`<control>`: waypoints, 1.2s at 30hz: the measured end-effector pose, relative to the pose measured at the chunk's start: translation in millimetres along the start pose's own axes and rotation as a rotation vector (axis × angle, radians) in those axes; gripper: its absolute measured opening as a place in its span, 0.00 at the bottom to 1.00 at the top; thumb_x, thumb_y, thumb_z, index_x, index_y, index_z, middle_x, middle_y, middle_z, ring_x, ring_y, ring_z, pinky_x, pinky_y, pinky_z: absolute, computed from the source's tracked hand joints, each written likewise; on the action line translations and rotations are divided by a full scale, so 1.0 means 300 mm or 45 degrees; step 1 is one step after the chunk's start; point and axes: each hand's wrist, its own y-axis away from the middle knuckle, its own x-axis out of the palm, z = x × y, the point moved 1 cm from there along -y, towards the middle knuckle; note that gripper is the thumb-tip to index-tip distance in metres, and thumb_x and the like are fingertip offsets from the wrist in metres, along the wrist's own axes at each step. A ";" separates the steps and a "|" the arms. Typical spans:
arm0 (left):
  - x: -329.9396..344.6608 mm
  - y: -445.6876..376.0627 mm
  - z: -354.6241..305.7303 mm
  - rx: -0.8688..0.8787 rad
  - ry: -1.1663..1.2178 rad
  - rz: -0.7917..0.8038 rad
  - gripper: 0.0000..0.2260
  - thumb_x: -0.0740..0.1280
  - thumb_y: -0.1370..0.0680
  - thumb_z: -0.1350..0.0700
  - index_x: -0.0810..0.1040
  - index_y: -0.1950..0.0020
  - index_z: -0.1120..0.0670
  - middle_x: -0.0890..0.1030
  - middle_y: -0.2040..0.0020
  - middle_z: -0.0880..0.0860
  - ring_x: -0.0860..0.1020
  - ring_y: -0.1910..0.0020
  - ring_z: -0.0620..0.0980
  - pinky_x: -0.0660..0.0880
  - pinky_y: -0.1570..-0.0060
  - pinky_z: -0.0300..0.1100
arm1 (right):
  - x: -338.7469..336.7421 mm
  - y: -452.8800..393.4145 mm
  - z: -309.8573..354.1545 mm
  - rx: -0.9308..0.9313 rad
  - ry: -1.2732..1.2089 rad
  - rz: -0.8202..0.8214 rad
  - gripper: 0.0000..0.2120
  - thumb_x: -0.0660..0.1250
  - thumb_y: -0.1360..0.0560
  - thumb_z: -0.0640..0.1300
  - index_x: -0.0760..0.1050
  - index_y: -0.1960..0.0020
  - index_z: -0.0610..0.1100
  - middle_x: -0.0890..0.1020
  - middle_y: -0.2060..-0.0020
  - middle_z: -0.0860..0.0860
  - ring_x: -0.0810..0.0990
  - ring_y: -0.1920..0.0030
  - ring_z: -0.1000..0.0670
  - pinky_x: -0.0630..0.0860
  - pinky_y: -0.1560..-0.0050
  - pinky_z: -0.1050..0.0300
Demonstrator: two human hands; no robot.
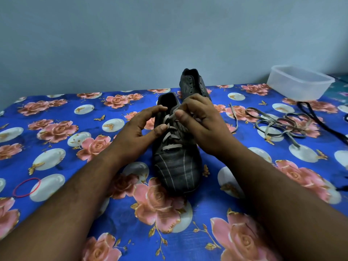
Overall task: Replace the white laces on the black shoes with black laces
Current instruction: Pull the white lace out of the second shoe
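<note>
Head view: two black shoes, near shoe (pixel 176 157) still white-laced (pixel 170 136), far shoe (pixel 194 85) unlaced behind it. One loose white lace (pixel 278 125) and one black lace (pixel 316 117) lying right, one clear tub (pixel 299 81), one red rubber band (pixel 26 187). Near shoe between hands: left hand (pixel 139 132) touching its side, fingers loosely curled; right hand (pixel 199 119) pinching top lace.

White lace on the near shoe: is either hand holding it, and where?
The right hand pinches the white lace near the top eyelets; left hand's hold is unclear.
</note>
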 end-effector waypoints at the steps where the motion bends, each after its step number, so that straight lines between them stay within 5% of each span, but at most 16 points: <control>1: -0.003 0.001 0.001 -0.006 0.004 -0.004 0.23 0.68 0.23 0.45 0.74 0.28 0.45 0.75 0.32 0.38 0.70 0.33 0.30 0.65 0.39 0.23 | -0.010 -0.003 0.013 0.052 -0.136 -0.054 0.09 0.61 0.19 0.50 0.72 0.56 0.47 0.72 0.61 0.51 0.73 0.57 0.51 0.71 0.54 0.52; 4: -0.010 0.006 0.005 -0.024 -0.007 -0.013 0.21 0.69 0.21 0.49 0.74 0.28 0.45 0.75 0.33 0.37 0.70 0.34 0.28 0.65 0.40 0.22 | -0.063 -0.019 0.035 0.139 -0.391 -0.313 0.13 0.59 0.19 0.42 0.68 0.58 0.32 0.69 0.64 0.34 0.69 0.62 0.48 0.68 0.61 0.54; 9: 0.003 -0.002 0.000 0.035 -0.050 -0.063 0.20 0.70 0.21 0.50 0.76 0.29 0.45 0.76 0.30 0.43 0.69 0.29 0.34 0.64 0.33 0.28 | -0.108 -0.030 -0.031 0.296 -0.105 -0.484 0.11 0.63 0.23 0.43 0.68 0.62 0.40 0.69 0.66 0.51 0.67 0.64 0.54 0.65 0.61 0.59; 12: 0.001 -0.003 -0.007 0.064 -0.045 -0.177 0.16 0.74 0.23 0.53 0.81 0.35 0.47 0.80 0.34 0.45 0.74 0.32 0.37 0.68 0.31 0.34 | -0.086 -0.027 -0.083 0.470 0.128 -0.398 0.02 0.63 0.32 0.50 0.71 0.62 0.52 0.75 0.57 0.51 0.74 0.54 0.50 0.72 0.51 0.52; 16: -0.004 -0.002 -0.026 0.139 -0.089 -0.306 0.06 0.76 0.24 0.56 0.87 0.49 0.53 0.85 0.47 0.47 0.82 0.46 0.41 0.73 0.43 0.32 | -0.065 -0.014 -0.088 0.521 0.264 -0.220 0.10 0.61 0.34 0.51 0.70 0.54 0.62 0.76 0.45 0.55 0.72 0.39 0.47 0.69 0.35 0.40; 20: 0.007 -0.003 -0.034 0.067 -0.122 -0.277 0.03 0.74 0.23 0.55 0.85 0.51 0.53 0.84 0.55 0.48 0.80 0.54 0.47 0.71 0.53 0.29 | -0.030 -0.012 -0.061 0.241 0.264 -0.087 0.18 0.60 0.29 0.52 0.77 0.42 0.64 0.76 0.38 0.59 0.71 0.34 0.49 0.66 0.32 0.37; 24: 0.011 -0.002 -0.041 0.020 -0.105 -0.224 0.03 0.72 0.22 0.55 0.83 0.50 0.53 0.83 0.56 0.49 0.79 0.55 0.46 0.70 0.55 0.27 | 0.012 0.007 -0.053 0.193 0.350 0.193 0.24 0.54 0.26 0.59 0.72 0.31 0.65 0.72 0.30 0.58 0.64 0.28 0.50 0.60 0.29 0.36; 32: 0.027 -0.028 -0.014 -0.136 -0.178 -0.172 0.12 0.60 0.25 0.49 0.75 0.59 0.56 0.75 0.63 0.47 0.72 0.61 0.46 0.65 0.62 0.40 | 0.016 0.007 -0.061 0.233 0.333 0.234 0.22 0.54 0.24 0.60 0.69 0.31 0.65 0.72 0.32 0.59 0.66 0.29 0.50 0.62 0.30 0.36; 36: 0.031 -0.023 -0.005 -0.206 0.023 -0.184 0.11 0.62 0.25 0.47 0.77 0.58 0.53 0.77 0.63 0.46 0.73 0.62 0.45 0.67 0.62 0.41 | 0.024 0.008 -0.067 0.224 0.272 0.245 0.23 0.55 0.25 0.62 0.70 0.30 0.64 0.71 0.32 0.58 0.67 0.30 0.50 0.64 0.30 0.36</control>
